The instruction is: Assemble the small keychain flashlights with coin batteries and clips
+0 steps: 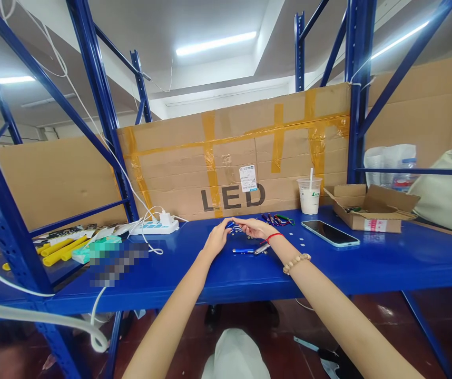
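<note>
Above the blue tabletop my left hand point(217, 238) and my right hand point(254, 227) meet at the fingertips. A small blue piece point(230, 225) shows between them, mostly hidden by the fingers; its exact kind is unclear. My right wrist wears a red string and a beaded bracelet. Just below the hands lie a slim blue tube with a silver end point(243, 251) and a silver tube point(261, 249). Small metal parts point(237, 231) are scattered beneath the fingers. Behind the right hand sits a group of small red, green and dark tubes point(278, 219).
To the right are a phone point(331, 233), a drink cup with a straw point(310, 196), an open cardboard box point(372, 210) and small pale discs point(302, 239). A white power strip point(157, 226) and yellow tubes point(62, 250) lie left. Cardboard point(170, 173) walls the back.
</note>
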A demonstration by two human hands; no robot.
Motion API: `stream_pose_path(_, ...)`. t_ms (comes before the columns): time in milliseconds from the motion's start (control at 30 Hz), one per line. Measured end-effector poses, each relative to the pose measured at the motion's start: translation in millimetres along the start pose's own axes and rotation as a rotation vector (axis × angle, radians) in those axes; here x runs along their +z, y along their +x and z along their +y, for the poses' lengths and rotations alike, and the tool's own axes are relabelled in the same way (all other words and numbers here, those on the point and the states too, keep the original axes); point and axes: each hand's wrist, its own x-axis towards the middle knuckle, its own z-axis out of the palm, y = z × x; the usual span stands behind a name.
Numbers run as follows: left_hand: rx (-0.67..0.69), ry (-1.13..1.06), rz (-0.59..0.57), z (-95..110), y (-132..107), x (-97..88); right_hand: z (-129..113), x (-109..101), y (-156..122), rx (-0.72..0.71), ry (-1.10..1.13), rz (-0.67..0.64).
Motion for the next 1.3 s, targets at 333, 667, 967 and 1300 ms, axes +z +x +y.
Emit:
stream_pose_path(333,-0.098,0.070,0.016,-7,2,-1.6,11,4,0,-0.165,-0.108,0.188)
stream_pose_path(667,-0.162,0.124,0.012,-12,2,0.6,14,4,3,-0.413,-0.247,0.240)
stream_pose_path(967,-0.112,0.127,-0.035,-9,0,2.1,19,2,7,-0.399,-0.323,0.185)
stream_pose_path(1300,-0.001,0.062,-0.057,-4,-2,2.4,18,3,3,-0.280,-0.320,0.193)
